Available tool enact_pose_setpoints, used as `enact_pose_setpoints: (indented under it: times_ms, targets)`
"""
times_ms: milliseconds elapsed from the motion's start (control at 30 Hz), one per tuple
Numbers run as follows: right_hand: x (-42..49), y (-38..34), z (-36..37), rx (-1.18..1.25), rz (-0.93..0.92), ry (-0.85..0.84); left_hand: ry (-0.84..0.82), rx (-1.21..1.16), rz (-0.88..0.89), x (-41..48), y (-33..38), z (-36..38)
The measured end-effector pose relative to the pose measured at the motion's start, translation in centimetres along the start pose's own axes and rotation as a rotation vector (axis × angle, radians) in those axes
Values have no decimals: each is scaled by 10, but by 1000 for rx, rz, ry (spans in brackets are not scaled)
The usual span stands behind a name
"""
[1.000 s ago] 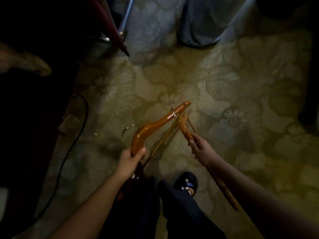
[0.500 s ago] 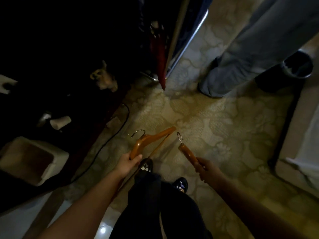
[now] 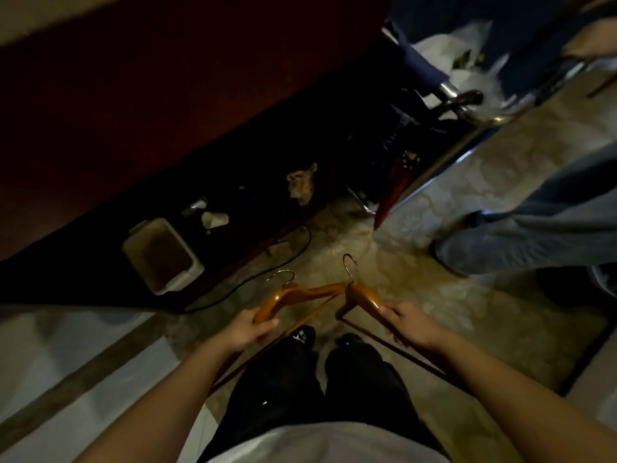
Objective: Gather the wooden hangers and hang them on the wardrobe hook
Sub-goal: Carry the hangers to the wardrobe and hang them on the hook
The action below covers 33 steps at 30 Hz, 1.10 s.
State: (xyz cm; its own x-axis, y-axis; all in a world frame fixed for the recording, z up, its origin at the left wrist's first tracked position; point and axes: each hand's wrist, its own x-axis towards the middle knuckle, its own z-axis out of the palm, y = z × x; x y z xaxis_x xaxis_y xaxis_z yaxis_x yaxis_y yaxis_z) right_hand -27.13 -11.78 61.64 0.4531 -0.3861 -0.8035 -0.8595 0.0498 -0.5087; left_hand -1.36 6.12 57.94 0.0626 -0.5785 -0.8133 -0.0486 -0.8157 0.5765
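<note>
The two hangers (image 3: 300, 294) (image 3: 362, 297) are shiny smooth wood with thin metal hooks (image 3: 349, 267). The bin (image 3: 160, 255) looks like plastic. The chair frame (image 3: 467, 108) is shiny metal.

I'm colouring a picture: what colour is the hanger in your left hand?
Orange-brown hanger, silvery metal hook; head view.

No writing, label, brand or number can be read anywhere in this dim view. The dark shoe (image 3: 304, 335) at 6 o'clock carries small pale marks, too small and blurred to make out as letters or a logo.
</note>
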Motion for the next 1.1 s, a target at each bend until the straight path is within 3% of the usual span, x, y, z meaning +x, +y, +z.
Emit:
enact_pose_setpoints:
  times_ms: [133,333,667,1100]
  targets:
    - [12,-17,-3,-32,-55,-70,87,-121,-29,-33,-13,9]
    - [12,-29,-21,-187,-127,-245,346,-328,-83,-74,-31,64]
    - [26,-35,-34,-676,-295,-406,858,-774,-282,-119,-75,211]
    - [10,-46,54,-1070,-411,-607,1087,-1444,-340,-171,-122,372]
